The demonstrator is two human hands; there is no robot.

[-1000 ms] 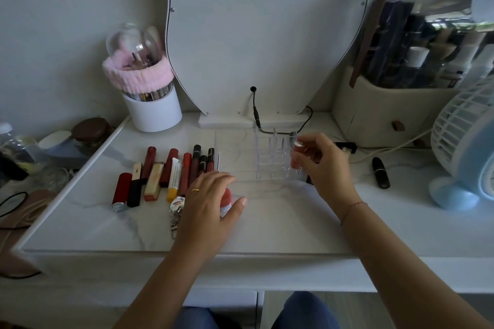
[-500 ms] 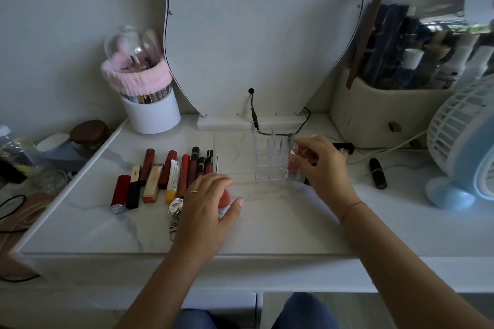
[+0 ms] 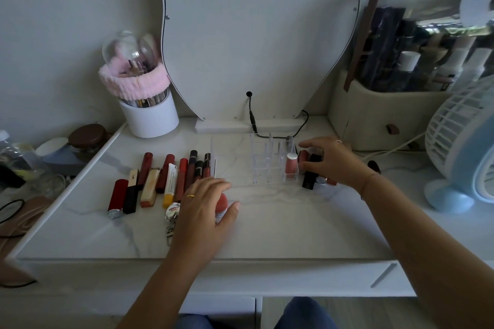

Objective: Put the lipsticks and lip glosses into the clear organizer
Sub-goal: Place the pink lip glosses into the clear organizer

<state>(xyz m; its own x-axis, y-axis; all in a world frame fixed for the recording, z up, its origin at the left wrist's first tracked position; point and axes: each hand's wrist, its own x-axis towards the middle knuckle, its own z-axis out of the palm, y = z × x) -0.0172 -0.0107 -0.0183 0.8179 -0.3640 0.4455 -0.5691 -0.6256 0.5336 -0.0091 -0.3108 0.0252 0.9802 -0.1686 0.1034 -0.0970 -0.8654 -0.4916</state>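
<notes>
Loading the clear organizer (image 3: 272, 161) at centre frame, one pink lip gloss (image 3: 291, 165) already upright in its front right cell.

Reaching with the right hand (image 3: 335, 161) just right of the organizer, palm down, fingers (image 3: 307, 145) spread and curling over a red lipstick (image 3: 304, 158) and a black tube (image 3: 311, 173) lying there; not yet closed on either, as far as can be told. Resting the left hand (image 3: 207, 204) flat at lower centre on the desk (image 3: 294, 227), fingers loosely cupped over a red round-topped item (image 3: 222, 204), grip unclear. Waiting in a row at left centre: the remaining lipsticks and glosses (image 3: 165, 177), all lying flat. Next, probably: pinching one tube by its end, tipping it upright, lowering it into a free cell.
</notes>
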